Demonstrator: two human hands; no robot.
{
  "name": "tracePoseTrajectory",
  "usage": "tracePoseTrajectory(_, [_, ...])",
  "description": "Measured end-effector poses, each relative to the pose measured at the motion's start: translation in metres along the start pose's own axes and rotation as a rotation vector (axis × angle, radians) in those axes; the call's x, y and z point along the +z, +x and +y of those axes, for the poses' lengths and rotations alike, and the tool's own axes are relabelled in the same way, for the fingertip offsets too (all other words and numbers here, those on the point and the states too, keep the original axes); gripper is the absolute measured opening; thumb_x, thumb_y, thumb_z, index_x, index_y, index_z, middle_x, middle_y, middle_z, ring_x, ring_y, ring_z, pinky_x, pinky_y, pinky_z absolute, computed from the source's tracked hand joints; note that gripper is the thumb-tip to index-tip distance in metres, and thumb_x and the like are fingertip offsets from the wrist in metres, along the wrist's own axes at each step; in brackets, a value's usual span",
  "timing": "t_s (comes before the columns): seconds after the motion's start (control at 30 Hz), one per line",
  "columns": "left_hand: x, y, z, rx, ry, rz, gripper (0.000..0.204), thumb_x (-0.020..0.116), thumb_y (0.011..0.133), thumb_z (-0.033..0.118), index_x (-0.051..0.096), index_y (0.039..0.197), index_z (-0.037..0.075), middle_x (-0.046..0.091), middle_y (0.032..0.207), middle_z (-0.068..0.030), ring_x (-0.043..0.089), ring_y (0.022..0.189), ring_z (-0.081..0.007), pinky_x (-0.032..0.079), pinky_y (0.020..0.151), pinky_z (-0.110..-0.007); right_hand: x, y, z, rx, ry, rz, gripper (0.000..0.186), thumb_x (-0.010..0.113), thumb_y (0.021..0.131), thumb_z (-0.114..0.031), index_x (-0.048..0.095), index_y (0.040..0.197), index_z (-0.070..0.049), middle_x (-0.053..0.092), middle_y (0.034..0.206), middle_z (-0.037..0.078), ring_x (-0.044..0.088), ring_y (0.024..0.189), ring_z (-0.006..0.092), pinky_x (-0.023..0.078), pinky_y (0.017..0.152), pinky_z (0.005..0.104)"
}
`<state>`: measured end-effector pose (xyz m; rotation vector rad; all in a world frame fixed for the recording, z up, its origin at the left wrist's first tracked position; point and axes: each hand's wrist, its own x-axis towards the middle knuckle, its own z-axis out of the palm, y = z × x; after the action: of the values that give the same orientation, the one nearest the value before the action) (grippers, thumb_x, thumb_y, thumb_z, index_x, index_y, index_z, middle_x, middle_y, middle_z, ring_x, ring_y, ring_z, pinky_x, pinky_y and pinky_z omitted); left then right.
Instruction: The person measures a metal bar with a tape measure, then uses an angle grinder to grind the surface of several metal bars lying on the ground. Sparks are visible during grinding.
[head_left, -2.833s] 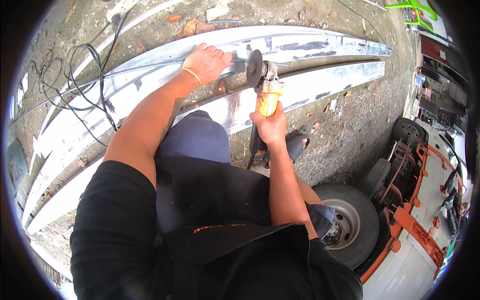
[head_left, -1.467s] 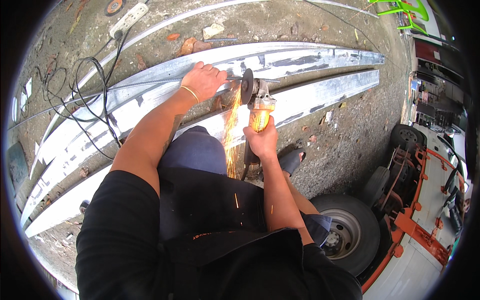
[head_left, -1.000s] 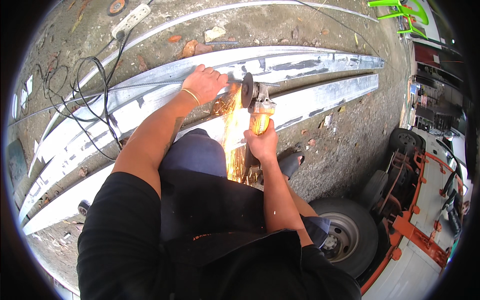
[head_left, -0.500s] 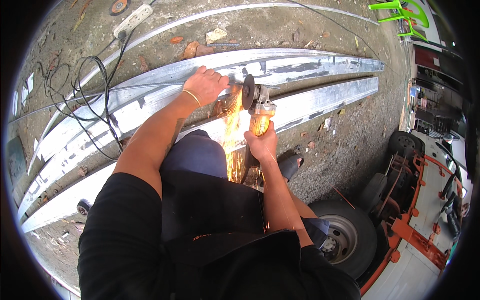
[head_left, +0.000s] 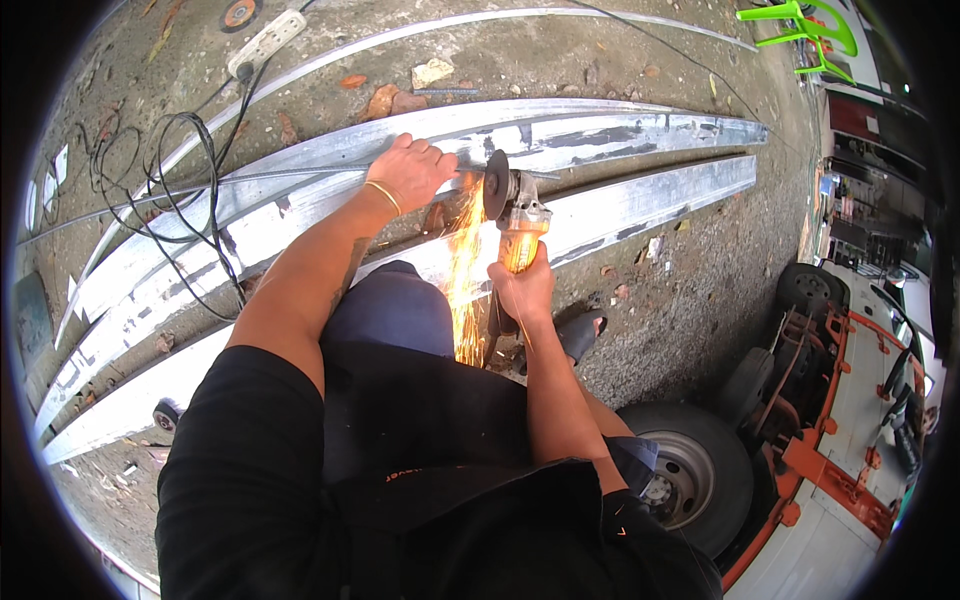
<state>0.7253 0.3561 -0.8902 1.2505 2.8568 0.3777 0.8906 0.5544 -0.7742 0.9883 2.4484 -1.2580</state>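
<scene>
My right hand (head_left: 524, 290) is closed round the yellow body of an angle grinder (head_left: 521, 248). The grinder's dark disc (head_left: 496, 185) stands on edge against a thin ribbed steel rod (head_left: 290, 172). A stream of orange sparks (head_left: 466, 270) pours from the contact down past my bent knee. My left hand (head_left: 413, 172) is wrapped over the rod just left of the disc, its fingers curled. The rod lies across long pale metal beams (head_left: 620, 135), and a short end of it shows right of the disc.
Looped black cable (head_left: 212, 160) lies on the left, below a white power strip (head_left: 268, 42). A loose disc (head_left: 239, 13) lies at the far left. A truck wheel (head_left: 690, 478) and orange-edged chassis stand at the right. A green chair (head_left: 805, 35) is at the far right.
Both hands and the grinder stay almost in place. The spark stream has shifted shape slightly, and it still falls toward my knee.
</scene>
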Motion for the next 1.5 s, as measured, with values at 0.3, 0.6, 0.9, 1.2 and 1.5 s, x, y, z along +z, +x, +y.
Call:
tracePoseTrajectory(0.3, [0.0, -0.002, -0.001, 0.007, 0.011, -0.011, 0.015, 0.057, 0.103, 0.03, 0.065, 0.108, 0.018, 0.069, 0.094, 0.0006, 0.065, 0.094, -0.0191, 0.044, 0.09, -0.041, 0.001, 0.001, -0.004, 0.028, 0.007, 0.009, 0.048, 0.077, 0.079, -0.011, 0.06, 0.122, 0.004, 0.076, 0.1, 0.012, 0.071, 0.086, 0.0181, 0.058, 0.079, 0.0352])
tracePoseTrajectory(0.6, [0.002, -0.003, -0.001, 0.007, -0.002, 0.021, 0.016, 0.056, 0.104, 0.032, 0.065, 0.107, 0.018, 0.068, 0.093, 0.0003, 0.065, 0.094, -0.0197, 0.044, 0.09, -0.041, 0.002, -0.001, 0.001, -0.016, -0.043, 0.013, 0.049, 0.079, 0.078, -0.013, 0.06, 0.12, 0.004, 0.075, 0.098, 0.013, 0.071, 0.085, 0.0184, 0.058, 0.078, 0.035])
tracePoseTrajectory(0.9, [0.004, -0.001, -0.002, 0.021, 0.0, 0.033, 0.015, 0.057, 0.103, 0.031, 0.065, 0.106, 0.018, 0.068, 0.092, 0.0004, 0.065, 0.094, -0.0197, 0.044, 0.088, -0.041, 0.0, 0.007, -0.001, 0.024, -0.012, 0.009, 0.05, 0.079, 0.077, -0.011, 0.06, 0.121, 0.003, 0.075, 0.099, 0.011, 0.069, 0.086, 0.0169, 0.057, 0.078, 0.0337])
tracePoseTrajectory(1.2, [0.002, -0.003, -0.002, 0.017, 0.012, 0.042, 0.016, 0.058, 0.103, 0.032, 0.065, 0.105, 0.018, 0.069, 0.092, 0.0003, 0.065, 0.093, -0.0196, 0.044, 0.088, -0.041, 0.002, 0.001, 0.002, 0.036, -0.002, 0.008, 0.046, 0.077, 0.079, -0.016, 0.068, 0.12, 0.002, 0.077, 0.101, 0.018, 0.075, 0.093, 0.0296, 0.058, 0.086, 0.0411])
tracePoseTrajectory(1.5, [-0.001, -0.003, -0.002, 0.009, 0.016, 0.016, 0.016, 0.058, 0.103, 0.032, 0.066, 0.106, 0.018, 0.069, 0.094, 0.0004, 0.065, 0.096, -0.0192, 0.044, 0.089, -0.041, 0.001, 0.0, -0.004, 0.035, 0.006, -0.003, 0.05, 0.08, 0.077, -0.012, 0.061, 0.121, 0.003, 0.074, 0.097, 0.01, 0.069, 0.084, 0.0175, 0.057, 0.079, 0.0341])
